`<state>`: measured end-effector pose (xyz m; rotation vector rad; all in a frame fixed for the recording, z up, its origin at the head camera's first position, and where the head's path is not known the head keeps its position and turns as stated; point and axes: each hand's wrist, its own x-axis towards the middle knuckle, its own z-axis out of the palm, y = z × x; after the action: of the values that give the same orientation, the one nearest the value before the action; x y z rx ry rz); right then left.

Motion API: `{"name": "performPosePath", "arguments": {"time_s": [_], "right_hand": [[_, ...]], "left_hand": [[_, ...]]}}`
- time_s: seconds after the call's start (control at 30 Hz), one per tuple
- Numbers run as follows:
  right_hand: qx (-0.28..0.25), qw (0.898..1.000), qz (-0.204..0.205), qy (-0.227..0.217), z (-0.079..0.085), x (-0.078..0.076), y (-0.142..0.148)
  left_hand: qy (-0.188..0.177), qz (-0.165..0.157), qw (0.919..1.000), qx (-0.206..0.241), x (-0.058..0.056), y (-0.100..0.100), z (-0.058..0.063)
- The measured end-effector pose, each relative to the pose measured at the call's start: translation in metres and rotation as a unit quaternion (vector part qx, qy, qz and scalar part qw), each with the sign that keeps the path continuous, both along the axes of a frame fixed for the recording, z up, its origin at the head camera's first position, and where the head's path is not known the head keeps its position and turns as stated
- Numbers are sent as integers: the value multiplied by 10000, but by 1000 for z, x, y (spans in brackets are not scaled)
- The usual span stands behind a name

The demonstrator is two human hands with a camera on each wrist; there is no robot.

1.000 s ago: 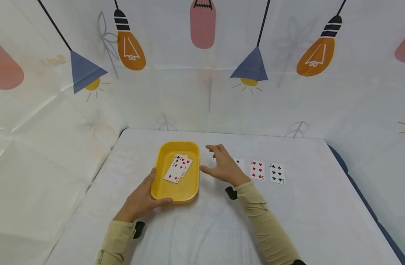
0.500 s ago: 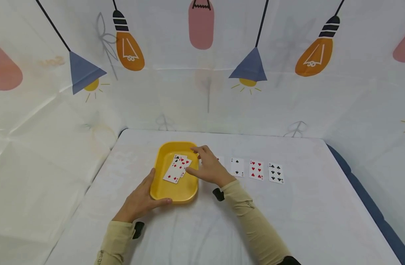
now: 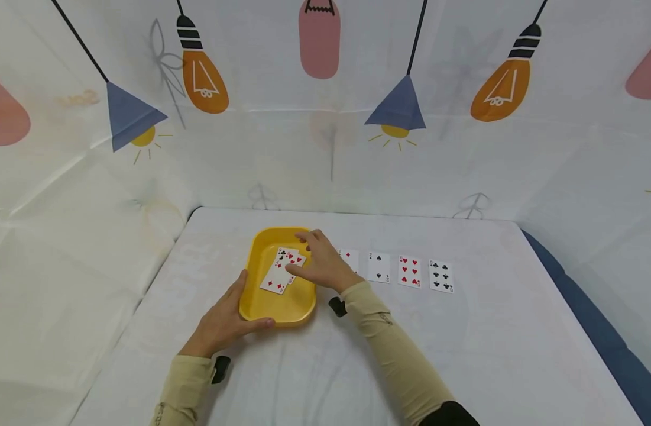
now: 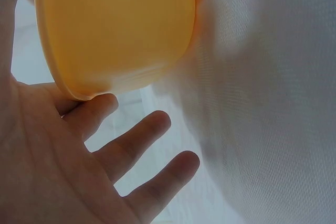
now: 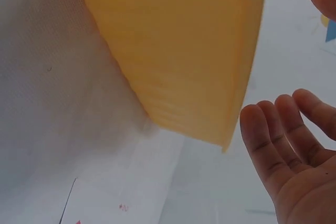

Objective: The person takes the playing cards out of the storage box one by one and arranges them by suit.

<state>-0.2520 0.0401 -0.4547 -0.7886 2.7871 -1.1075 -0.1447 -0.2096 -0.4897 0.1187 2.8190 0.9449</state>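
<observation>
A yellow tray [image 3: 282, 306] rests on the white table, with a few overlapping playing cards [image 3: 275, 278] inside, a diamond card on top. My left hand [image 3: 222, 316] holds its near left corner, thumb along the front rim. In the left wrist view, some fingers of that hand [image 4: 105, 150] spread away below the tray wall [image 4: 115, 24]. Over the tray's right side hovers my right hand [image 3: 322, 260], its fingers loosely bent with nothing between them. The right wrist view has this hand [image 5: 299, 161] above rim height, beside the tray's outer wall [image 5: 178, 51].
Right of the tray a row of face-up cards lies on the table: a diamond card [image 3: 349, 257] partly behind my right hand, a two of spades [image 3: 379, 267], a six of hearts [image 3: 410, 272] and a six of clubs [image 3: 441, 276]. A lamp-printed cloth [image 3: 282, 160] hangs behind.
My right hand has moved left from beside the tray to over it, uncovering more of the diamond card and the two of spades. The left hand stays at the tray's corner.
</observation>
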Motion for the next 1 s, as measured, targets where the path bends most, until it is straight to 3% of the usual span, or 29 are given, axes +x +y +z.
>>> {"name": "performPosePath", "arguments": {"time_s": [0.57, 1.0], "right_hand": [[631, 9978, 109, -156, -9, -10, -24], [1713, 9848, 132, 255, -22, -7, -42]], "left_hand": [[75, -53, 9999, 46, 1, -3, -1], [104, -92, 9999, 60, 1, -2, -1]]}}
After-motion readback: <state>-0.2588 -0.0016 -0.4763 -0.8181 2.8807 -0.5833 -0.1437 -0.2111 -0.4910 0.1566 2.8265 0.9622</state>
